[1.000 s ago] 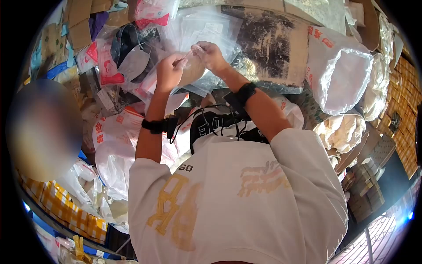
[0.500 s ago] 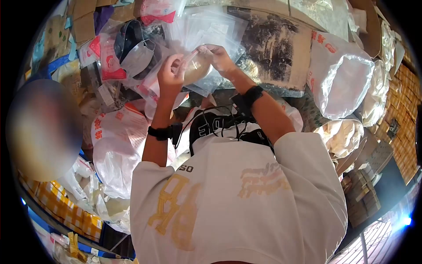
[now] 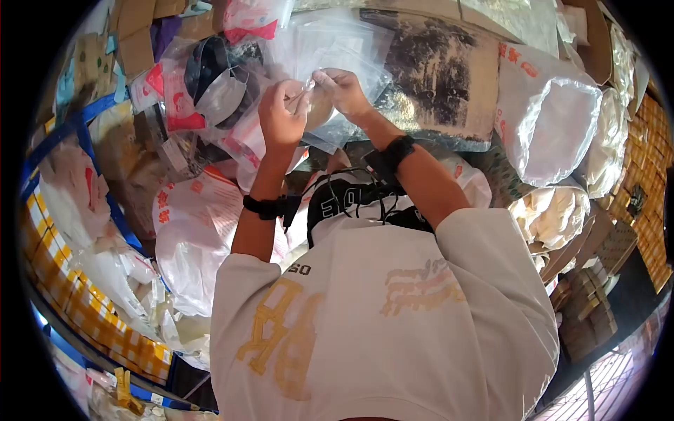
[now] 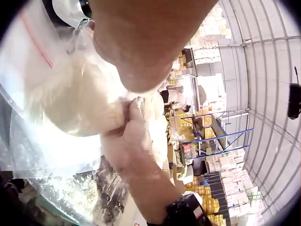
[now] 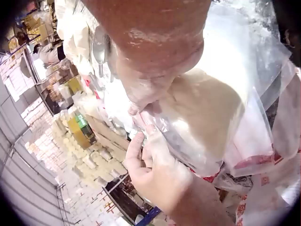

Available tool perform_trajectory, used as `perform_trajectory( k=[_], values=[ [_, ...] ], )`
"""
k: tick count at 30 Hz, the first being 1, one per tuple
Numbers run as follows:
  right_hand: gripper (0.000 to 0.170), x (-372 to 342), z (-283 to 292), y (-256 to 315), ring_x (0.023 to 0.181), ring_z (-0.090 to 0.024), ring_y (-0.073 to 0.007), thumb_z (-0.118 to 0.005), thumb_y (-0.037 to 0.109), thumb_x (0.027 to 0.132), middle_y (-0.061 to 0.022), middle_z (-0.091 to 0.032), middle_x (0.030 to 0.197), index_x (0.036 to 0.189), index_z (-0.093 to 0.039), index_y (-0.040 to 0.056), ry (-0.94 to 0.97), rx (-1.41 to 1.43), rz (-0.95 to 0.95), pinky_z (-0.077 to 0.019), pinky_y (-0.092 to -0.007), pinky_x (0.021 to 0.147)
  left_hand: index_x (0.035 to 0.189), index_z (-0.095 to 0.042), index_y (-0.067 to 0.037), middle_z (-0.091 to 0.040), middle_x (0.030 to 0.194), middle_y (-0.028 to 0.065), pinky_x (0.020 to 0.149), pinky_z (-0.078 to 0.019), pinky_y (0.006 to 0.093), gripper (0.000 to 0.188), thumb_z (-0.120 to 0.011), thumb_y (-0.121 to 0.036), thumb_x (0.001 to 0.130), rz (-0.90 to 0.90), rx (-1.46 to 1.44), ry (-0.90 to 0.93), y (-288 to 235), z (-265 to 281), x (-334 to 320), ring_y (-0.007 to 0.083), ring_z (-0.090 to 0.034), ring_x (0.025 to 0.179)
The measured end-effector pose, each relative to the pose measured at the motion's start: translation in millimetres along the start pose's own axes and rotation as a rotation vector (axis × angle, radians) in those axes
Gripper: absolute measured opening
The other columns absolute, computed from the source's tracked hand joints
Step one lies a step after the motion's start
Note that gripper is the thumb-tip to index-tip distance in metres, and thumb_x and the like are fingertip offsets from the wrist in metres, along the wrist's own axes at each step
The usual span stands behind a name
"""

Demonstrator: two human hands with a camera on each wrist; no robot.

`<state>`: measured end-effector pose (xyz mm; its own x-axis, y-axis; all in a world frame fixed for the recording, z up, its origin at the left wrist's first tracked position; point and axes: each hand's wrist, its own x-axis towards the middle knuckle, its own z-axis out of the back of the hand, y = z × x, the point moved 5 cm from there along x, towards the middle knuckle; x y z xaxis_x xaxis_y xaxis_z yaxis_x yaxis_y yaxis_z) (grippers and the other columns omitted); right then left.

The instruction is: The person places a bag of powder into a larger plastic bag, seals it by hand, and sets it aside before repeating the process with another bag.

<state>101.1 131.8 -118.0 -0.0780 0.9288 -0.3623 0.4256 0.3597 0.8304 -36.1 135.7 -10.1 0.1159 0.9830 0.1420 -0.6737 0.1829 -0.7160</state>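
Observation:
A clear zip bag [image 5: 207,113] with pale powder in its lower part hangs between both hands. My left hand [image 3: 284,116] pinches the bag's top edge between thumb and fingers. Close beside it, the right hand [image 3: 342,92] pinches the same edge, the two sets of fingertips almost meeting in the head view. In the left wrist view the powder bag [image 4: 75,99] bulges below the right fingers. Flat clear bags [image 3: 344,45] lie in a loose pile just beyond the hands.
A dark, powder-dusted board [image 3: 428,77] lies to the right of the hands. Beyond it stands a white sack [image 3: 516,126] with red print. To the left are a black container [image 3: 203,70] and pink-and-white packets [image 3: 184,105]. Another printed sack [image 3: 196,238] stands nearer the body.
The hands drew apart along the bag's top edge half a second ago and now are close together again. The left hand has shifted slightly right. The blurred oval at left is gone.

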Motion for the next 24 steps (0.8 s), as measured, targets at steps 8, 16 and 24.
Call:
perform_trajectory(
  k=[8, 16, 24],
  values=[
    [0.016, -2, -2, 7, 0.084, -0.058, -0.0073, -0.064, 0.016, 0.097, 0.0011, -0.067, 0.088, 0.095, -0.069, 0.0006, 0.171, 0.043, 0.000, -0.0469, -0.0237, 0.075, 0.093, -0.070, 0.004, -0.072, 0.084, 0.0092, 0.068, -0.0502, 0.0261, 0.021, -0.075, -0.015, 0.087, 0.378, -0.263, 0.247, 41, -23, -2, 0.0116, -0.065, 0.072],
    [0.011, 0, -2, 4, 0.077, -0.061, -0.0108, -0.066, 0.010, 0.093, -0.0057, -0.069, 0.082, 0.094, -0.068, -0.0005, 0.038, -0.288, 0.097, -0.0494, -0.0277, 0.072, 0.094, -0.070, 0.006, -0.073, 0.079, 0.0099, 0.062, -0.0500, 0.0270, 0.021, -0.072, -0.015, 0.089, 0.526, -0.329, 0.314, 49, -31, 1, 0.0119, -0.066, 0.069],
    [0.014, 5, 0, -4, 0.076, -0.060, -0.0101, -0.069, 0.015, 0.093, -0.0040, -0.068, 0.082, 0.093, -0.068, 0.0007, -0.061, -0.205, 0.025, -0.0490, -0.0270, 0.071, 0.094, -0.070, 0.001, -0.070, 0.079, 0.0160, 0.064, -0.0511, 0.0335, 0.015, -0.068, -0.013, 0.089, 0.228, -0.006, 0.243, 24, -20, 4, 0.0262, -0.069, 0.068]
  ],
)
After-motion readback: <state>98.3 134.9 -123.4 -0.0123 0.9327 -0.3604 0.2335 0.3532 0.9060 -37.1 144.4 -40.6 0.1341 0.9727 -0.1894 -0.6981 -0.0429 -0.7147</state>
